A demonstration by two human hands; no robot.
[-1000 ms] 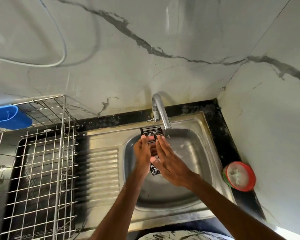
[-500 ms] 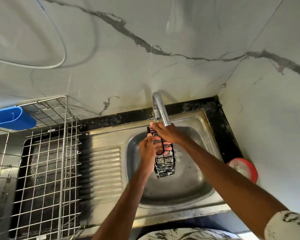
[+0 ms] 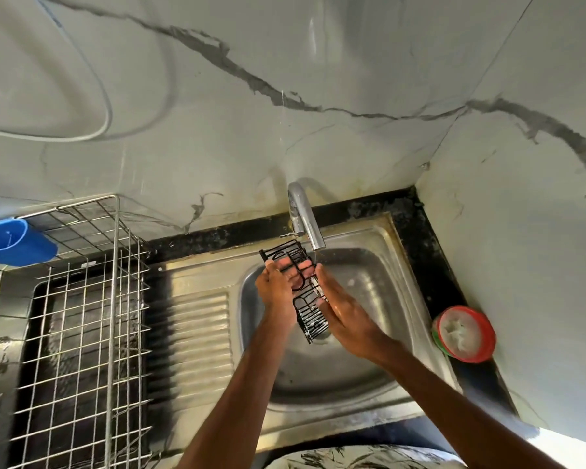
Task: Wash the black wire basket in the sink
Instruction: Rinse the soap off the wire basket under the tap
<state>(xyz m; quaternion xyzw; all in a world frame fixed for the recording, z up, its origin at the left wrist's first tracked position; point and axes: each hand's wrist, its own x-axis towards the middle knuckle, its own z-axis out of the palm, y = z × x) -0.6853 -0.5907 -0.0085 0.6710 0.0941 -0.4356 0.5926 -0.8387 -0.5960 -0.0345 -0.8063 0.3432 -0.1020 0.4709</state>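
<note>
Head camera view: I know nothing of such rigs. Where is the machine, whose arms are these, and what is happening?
There is no machine: a person wears a wide-angle camera on the head, so you look down along their own bare arms. It is the only view. Below is a stainless steel sink with a curved chrome tap. The left hand grips a small black wire basket below the spout, fingers curled through its wires; the right hand lies flat and open against its side. Left of the basin stands a silver wire dish rack with a blue plastic tub at its far corner. On the black counter at the right sits a round red-rimmed tub holding something white.
</note>
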